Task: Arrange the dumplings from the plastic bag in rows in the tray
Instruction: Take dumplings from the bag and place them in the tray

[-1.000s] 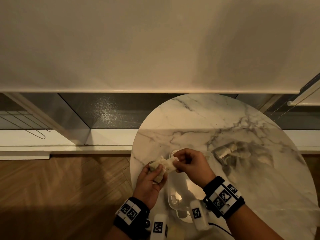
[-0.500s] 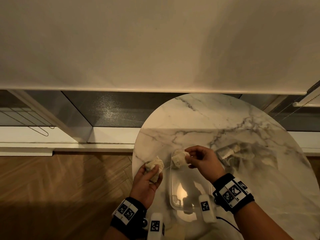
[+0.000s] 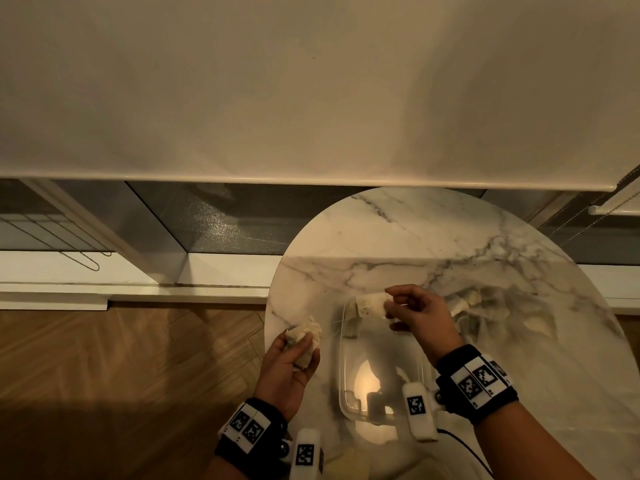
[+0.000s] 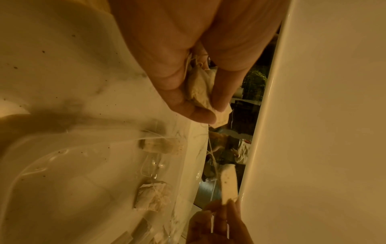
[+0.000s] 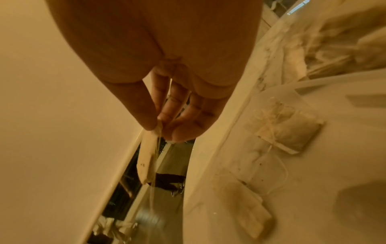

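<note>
The dumplings look like flat pale pouches with threads. My left hand grips a bunch of them just left of the clear plastic tray; the left wrist view shows the bunch between thumb and fingers. My right hand pinches a single dumpling above the tray's far end; in the right wrist view it hangs from thumb and fingertips. Two dumplings lie side by side in the tray's far end. The crumpled plastic bag lies right of the tray.
The tray stands on a round marble table near its front left part. Behind the table runs a low window sill under a drawn roller blind. Wooden floor lies to the left.
My hands have pulled apart. The right hand took one dumpling off the bunch and carried it right, over the tray's far end. The left hand stayed beside the tray with the rest.
</note>
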`<state>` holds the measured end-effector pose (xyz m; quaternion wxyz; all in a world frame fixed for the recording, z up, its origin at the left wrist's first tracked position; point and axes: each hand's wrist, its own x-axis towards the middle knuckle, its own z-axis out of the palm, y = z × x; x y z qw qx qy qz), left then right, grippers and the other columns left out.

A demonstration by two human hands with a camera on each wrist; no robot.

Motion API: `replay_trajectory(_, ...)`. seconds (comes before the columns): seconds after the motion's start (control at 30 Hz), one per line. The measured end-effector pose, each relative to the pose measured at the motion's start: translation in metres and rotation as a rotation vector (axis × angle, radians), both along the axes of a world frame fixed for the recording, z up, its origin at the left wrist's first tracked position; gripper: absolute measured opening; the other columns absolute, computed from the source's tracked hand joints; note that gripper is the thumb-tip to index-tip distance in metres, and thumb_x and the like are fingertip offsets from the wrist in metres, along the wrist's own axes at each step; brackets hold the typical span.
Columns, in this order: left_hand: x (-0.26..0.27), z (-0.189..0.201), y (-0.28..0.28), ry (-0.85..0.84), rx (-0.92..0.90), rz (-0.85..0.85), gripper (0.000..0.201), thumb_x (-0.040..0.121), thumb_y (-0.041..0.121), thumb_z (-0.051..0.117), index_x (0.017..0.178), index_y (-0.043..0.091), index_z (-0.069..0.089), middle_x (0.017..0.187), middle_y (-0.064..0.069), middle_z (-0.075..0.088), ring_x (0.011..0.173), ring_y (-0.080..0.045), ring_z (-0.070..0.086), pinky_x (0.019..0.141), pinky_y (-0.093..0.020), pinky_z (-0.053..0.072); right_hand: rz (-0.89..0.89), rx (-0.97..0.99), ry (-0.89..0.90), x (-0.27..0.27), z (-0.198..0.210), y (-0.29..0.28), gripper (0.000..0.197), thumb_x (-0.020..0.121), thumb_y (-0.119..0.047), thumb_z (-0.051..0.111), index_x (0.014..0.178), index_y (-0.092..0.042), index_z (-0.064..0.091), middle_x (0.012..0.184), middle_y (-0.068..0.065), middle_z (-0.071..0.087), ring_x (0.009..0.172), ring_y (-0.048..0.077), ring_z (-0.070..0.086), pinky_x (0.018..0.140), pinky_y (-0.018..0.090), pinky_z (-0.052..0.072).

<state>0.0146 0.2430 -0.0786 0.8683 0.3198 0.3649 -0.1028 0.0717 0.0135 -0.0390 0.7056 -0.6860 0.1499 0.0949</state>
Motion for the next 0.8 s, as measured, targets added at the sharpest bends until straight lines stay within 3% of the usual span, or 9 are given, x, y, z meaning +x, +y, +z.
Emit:
replay_trajectory(0.1, -0.002, 0.000, -0.001, 0.010, -0.003, -0.010, 0.027, 0.083, -0.002, 0.066, 0.107, 0.009, 0.064, 0.112, -0.011, 0.067, 0.094, -0.021, 0.063, 0.061, -0.026, 0.058, -0.057, 0.134, -0.001, 0.002, 0.005, -0.001, 0.022, 0.086, 0.003, 0.067, 0.106, -0.007, 0.069, 0.092, 0.015, 0.067, 0.077, 0.022, 0.066, 0.065, 0.036, 0.055)
replay_trajectory(0.2, -0.004, -0.001, -0.002, 0.018, -0.001, -0.008, 0.026, 0.086, -0.003, 0.064, 0.110, 0.008, 0.064, 0.113, -0.012, 0.067, 0.095, -0.021, 0.063, 0.061, -0.026, 0.058, -0.107, 0.261, -0.014, 0.007, 0.014, 0.000, 0.022, 0.088, 0.004, 0.063, 0.106, -0.008, 0.068, 0.091, 0.011, 0.070, 0.080, 0.020, 0.067, 0.068, 0.034, 0.055)
replay_trajectory(0.3, -0.004, -0.002, -0.002, 0.022, 0.005, -0.006, 0.027, 0.086, -0.003, 0.064, 0.111, 0.007, 0.064, 0.113, -0.012, 0.067, 0.096, -0.021, 0.063, 0.060, -0.026, 0.058, -0.111, 0.248, -0.022, 0.011, 0.018, 0.001, 0.020, 0.089, 0.006, 0.062, 0.101, -0.007, 0.069, 0.088, 0.008, 0.072, 0.081, 0.020, 0.069, 0.074, 0.035, 0.059)
replay_trajectory(0.37, -0.005, -0.002, -0.001, 0.018, 0.005, -0.003, 0.031, 0.082, -0.002, 0.066, 0.112, 0.007, 0.063, 0.115, -0.013, 0.066, 0.096, -0.021, 0.063, 0.060, -0.026, 0.058, -0.041, 0.082, -0.013, 0.013, 0.012, 0.001, 0.016, 0.088, 0.004, 0.064, 0.096, -0.009, 0.071, 0.086, 0.009, 0.070, 0.080, 0.022, 0.067, 0.075, 0.035, 0.059)
replay_trajectory(0.43, -0.005, -0.002, 0.001, 0.015, 0.003, 0.009, 0.034, 0.078, 0.000, 0.068, 0.111, 0.007, 0.063, 0.115, -0.013, 0.066, 0.096, -0.021, 0.063, 0.059, -0.025, 0.058, 0.124, -0.264, -0.012, 0.012, 0.000, -0.001, 0.013, 0.090, -0.004, 0.065, 0.094, -0.014, 0.072, 0.088, 0.005, 0.069, 0.078, 0.018, 0.066, 0.073, 0.031, 0.057)
replay_trajectory(0.53, -0.005, -0.004, 0.005, 0.014, 0.013, 0.021, 0.026, 0.084, -0.002, 0.065, 0.107, 0.009, 0.064, 0.114, -0.012, 0.066, 0.095, -0.020, 0.063, 0.060, -0.025, 0.058, 0.578, -0.836, 0.013, 0.010, -0.024, -0.005, 0.015, 0.092, -0.016, 0.061, 0.096, -0.023, 0.073, 0.095, -0.007, 0.069, 0.086, 0.009, 0.063, 0.081, 0.024, 0.052)
replay_trajectory(0.63, -0.005, -0.004, 0.009, 0.010, 0.012, 0.035, 0.022, 0.087, -0.003, 0.063, 0.105, 0.010, 0.064, 0.113, -0.012, 0.066, 0.095, -0.020, 0.063, 0.061, -0.025, 0.059, 0.927, -0.890, 0.172, 0.008, -0.045, -0.002, 0.019, 0.091, -0.016, 0.061, 0.102, -0.025, 0.075, 0.097, -0.007, 0.069, 0.084, 0.006, 0.062, 0.080, 0.020, 0.051)
replay_trajectory(0.7, -0.006, -0.003, 0.010, 0.013, 0.010, 0.047, 0.021, 0.088, -0.003, 0.063, 0.104, 0.010, 0.063, 0.113, -0.012, 0.066, 0.096, -0.020, 0.063, 0.061, -0.025, 0.059, 0.980, -0.842, 0.199, 0.010, -0.054, 0.004, 0.017, 0.091, -0.017, 0.065, 0.103, -0.024, 0.075, 0.097, -0.004, 0.072, 0.080, 0.005, 0.063, 0.080, 0.021, 0.054)
replay_trajectory(0.8, -0.007, -0.002, 0.012, 0.006, 0.002, 0.049, 0.022, 0.087, -0.003, 0.064, 0.106, 0.009, 0.063, 0.114, -0.013, 0.065, 0.097, -0.020, 0.063, 0.063, -0.024, 0.059, 0.950, -0.893, 0.131, 0.022, -0.068, 0.013, 0.015, 0.088, -0.019, 0.070, 0.102, -0.024, 0.075, 0.102, -0.004, 0.071, 0.087, 0.007, 0.062, 0.084, 0.022, 0.051)
